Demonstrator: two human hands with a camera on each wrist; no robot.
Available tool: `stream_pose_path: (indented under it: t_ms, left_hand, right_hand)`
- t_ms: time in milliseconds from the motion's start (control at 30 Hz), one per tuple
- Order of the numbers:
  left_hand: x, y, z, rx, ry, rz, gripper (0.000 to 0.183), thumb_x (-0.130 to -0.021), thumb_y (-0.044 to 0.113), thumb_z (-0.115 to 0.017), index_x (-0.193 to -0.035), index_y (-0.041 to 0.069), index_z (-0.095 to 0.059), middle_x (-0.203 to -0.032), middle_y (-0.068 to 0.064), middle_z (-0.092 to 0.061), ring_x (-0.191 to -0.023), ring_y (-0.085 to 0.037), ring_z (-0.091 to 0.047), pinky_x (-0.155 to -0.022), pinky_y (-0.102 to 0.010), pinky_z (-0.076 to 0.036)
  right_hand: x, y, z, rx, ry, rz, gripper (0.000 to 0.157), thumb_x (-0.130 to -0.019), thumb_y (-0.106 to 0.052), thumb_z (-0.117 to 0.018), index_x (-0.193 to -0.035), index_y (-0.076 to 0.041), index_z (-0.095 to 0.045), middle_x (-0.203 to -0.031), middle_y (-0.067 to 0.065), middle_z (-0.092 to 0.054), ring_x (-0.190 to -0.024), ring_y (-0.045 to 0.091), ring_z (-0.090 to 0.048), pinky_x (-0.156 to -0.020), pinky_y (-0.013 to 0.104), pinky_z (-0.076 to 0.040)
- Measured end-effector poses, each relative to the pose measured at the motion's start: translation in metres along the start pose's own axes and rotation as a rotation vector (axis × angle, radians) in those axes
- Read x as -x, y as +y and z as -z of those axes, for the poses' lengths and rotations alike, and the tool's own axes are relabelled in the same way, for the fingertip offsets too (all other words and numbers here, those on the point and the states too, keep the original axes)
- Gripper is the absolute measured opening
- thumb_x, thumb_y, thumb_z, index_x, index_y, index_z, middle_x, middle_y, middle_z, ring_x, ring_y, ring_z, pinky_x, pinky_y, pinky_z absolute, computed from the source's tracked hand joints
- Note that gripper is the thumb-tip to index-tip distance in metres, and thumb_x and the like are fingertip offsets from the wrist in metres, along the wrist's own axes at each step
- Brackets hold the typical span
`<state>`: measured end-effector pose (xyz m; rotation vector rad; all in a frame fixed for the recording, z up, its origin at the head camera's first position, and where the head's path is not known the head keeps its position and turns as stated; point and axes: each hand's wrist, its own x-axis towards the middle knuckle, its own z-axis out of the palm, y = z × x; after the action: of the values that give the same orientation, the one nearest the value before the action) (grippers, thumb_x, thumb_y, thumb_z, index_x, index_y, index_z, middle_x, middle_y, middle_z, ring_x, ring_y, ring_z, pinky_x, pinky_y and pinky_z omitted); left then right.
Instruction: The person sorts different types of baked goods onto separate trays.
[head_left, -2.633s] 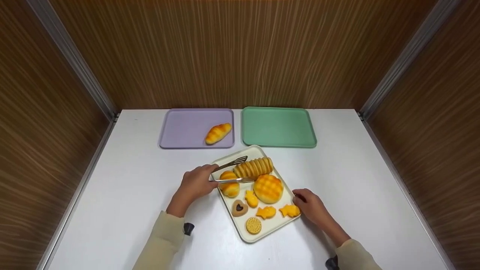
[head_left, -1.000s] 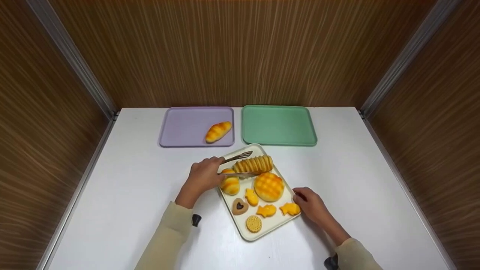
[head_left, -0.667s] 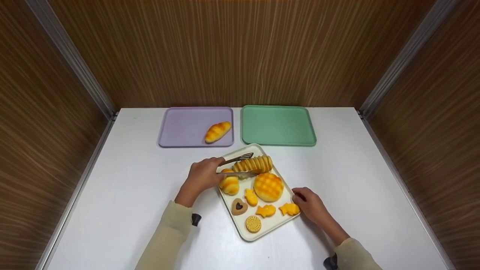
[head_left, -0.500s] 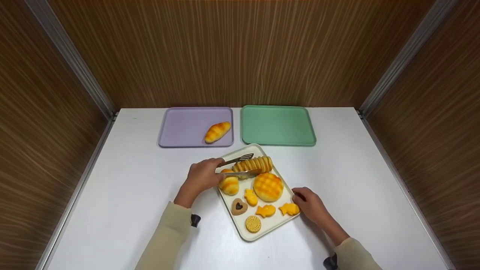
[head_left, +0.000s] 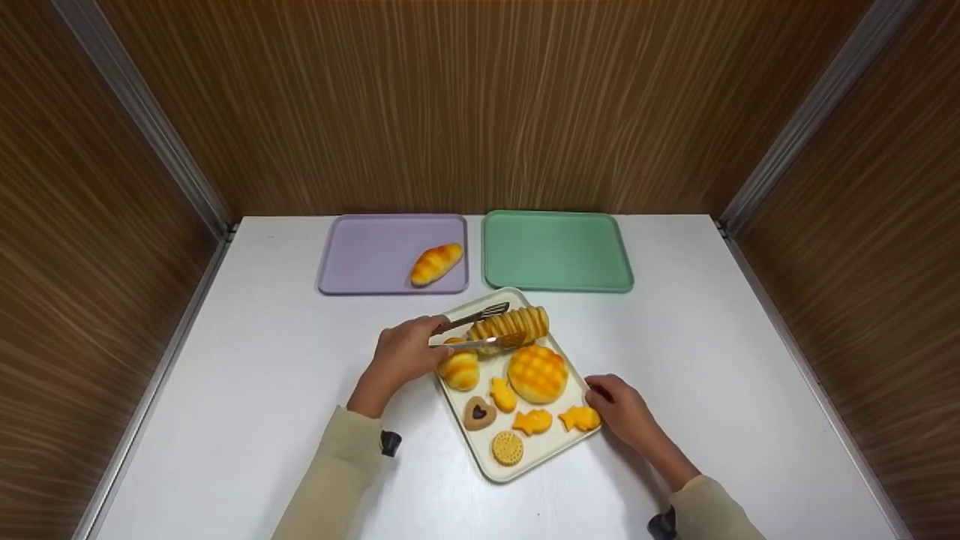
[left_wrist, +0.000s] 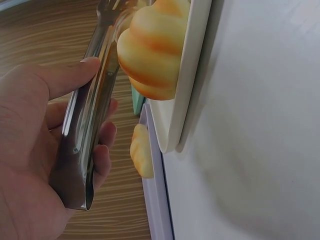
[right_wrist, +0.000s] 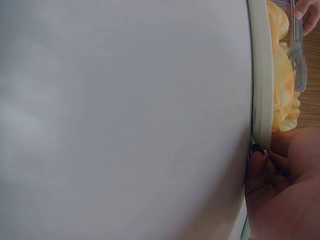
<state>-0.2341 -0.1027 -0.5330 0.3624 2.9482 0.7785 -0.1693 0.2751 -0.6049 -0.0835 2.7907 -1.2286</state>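
In the head view my left hand [head_left: 407, 352] holds metal tongs [left_wrist: 75, 135], thumb on one arm and fingers round the other. The tongs' tips lie on both sides of a long ridged bread [head_left: 514, 325], at the far end of the cream tray [head_left: 553, 448]. My right hand [head_left: 624, 411] grips the tray's right edge between thumb and fingers. Beneath the tongs sits a knotted roll [head_left: 459, 371]. A round crosshatched bun [head_left: 538, 374] lies beside the ridged bread.
Several fish-shaped pieces [head_left: 532, 422], a heart cookie [head_left: 478, 413] and a round biscuit [head_left: 508, 448] share the cream tray. Behind it stand a purple tray [head_left: 360, 255] bearing an elongated bread roll [head_left: 436, 265] and a green tray [head_left: 555, 251]. Wooden panels [head_left: 465, 105] enclose the table.
My left hand has moved right and forward with the tongs, whose tips have closed in on the ridged bread. That bread has just shifted slightly up and right. My right hand has stayed put.
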Motion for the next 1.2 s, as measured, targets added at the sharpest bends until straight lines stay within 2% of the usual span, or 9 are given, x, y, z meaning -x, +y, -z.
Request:
stream_pose_path:
  t_ms: [333,567,767,1033,1200]
  left_hand:
    - [-0.001,-0.006,0.001,0.042,0.048,0.010,0.036,-0.091,0.037,-0.072,-0.126,0.028,-0.066,-0.122,0.008,-0.069,-0.112,-0.019,-0.064,-0.094,-0.052,-0.043]
    - [-0.002,-0.012,0.001,0.053,0.065,0.041,0.041,-0.091,0.038,-0.073,-0.130,0.025,-0.065,-0.127,0.006,-0.068,-0.118,-0.020,-0.064,-0.096,-0.054,-0.044]
    - [-0.003,-0.018,0.005,0.087,0.093,0.045,0.041,-0.092,0.038,-0.072,-0.130,0.024,-0.064,-0.127,0.003,-0.069,-0.116,-0.023,-0.065,-0.095,-0.056,-0.045]
    - [-0.005,-0.035,0.012,0.154,0.149,0.091,0.047,-0.092,0.040,-0.071,-0.134,0.023,-0.062,-0.131,0.000,-0.068,-0.122,-0.027,-0.062,-0.097,-0.059,-0.041]
    - [-0.008,-0.049,0.019,0.208,0.180,0.139,0.046,-0.092,0.039,-0.071,-0.135,0.024,-0.062,-0.130,-0.001,-0.069,-0.116,-0.028,-0.064,-0.097,-0.060,-0.039]
  right_hand:
    - [0.001,0.001,-0.001,0.006,0.012,0.025,0.028,-0.099,-0.011,-0.064,-0.125,-0.002,-0.067,-0.119,0.012,-0.067,-0.107,0.026,-0.061,-0.100,0.048,-0.049]
    - [0.001,-0.001,0.000,0.011,0.011,0.026,0.029,-0.098,-0.009,-0.063,-0.126,-0.001,-0.066,-0.122,0.013,-0.066,-0.110,0.027,-0.060,-0.101,0.049,-0.048]
    - [0.000,-0.001,0.000,0.014,0.005,0.013,0.029,-0.099,-0.010,-0.063,-0.127,-0.001,-0.066,-0.121,0.013,-0.066,-0.109,0.028,-0.060,-0.102,0.050,-0.048]
    - [0.000,0.001,0.000,0.015,0.006,0.006,0.030,-0.098,-0.010,-0.064,-0.126,-0.001,-0.066,-0.119,0.013,-0.067,-0.107,0.027,-0.061,-0.101,0.049,-0.049]
    - [0.000,0.002,0.000,0.010,0.006,0.000,0.030,-0.099,-0.011,-0.064,-0.127,-0.002,-0.066,-0.121,0.013,-0.067,-0.108,0.027,-0.061,-0.101,0.049,-0.049]
